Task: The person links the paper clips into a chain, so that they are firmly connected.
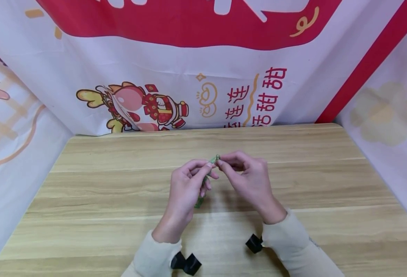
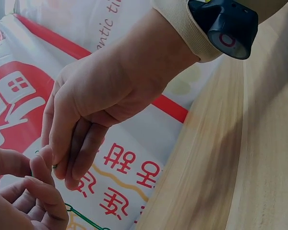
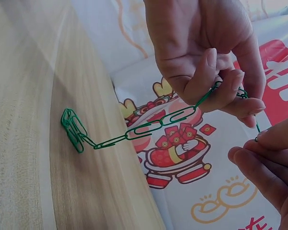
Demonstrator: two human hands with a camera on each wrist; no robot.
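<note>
A chain of green paper clips [image 3: 144,130] runs through the fingers of my left hand [image 1: 186,186]. Its lower end gathers in a small bunch of clips [image 3: 73,130] against the tabletop. Thumb and forefinger of the left hand pinch the chain near its upper end, where a green clip [image 1: 214,158] sticks out between both hands. From the other side, my right hand [image 1: 252,179] pinches the tip of that clip with thumb and forefinger. In the left wrist view the fingertips of both hands nearly meet, hiding most of the clip.
The wood-grain table [image 1: 103,200] lies under both hands. A white cloth [image 1: 175,61] with red print and cartoon figures stands along its back edge, and more printed cloth flanks both sides. Each sleeve has a black wrist camera [image 1: 255,243] at its cuff.
</note>
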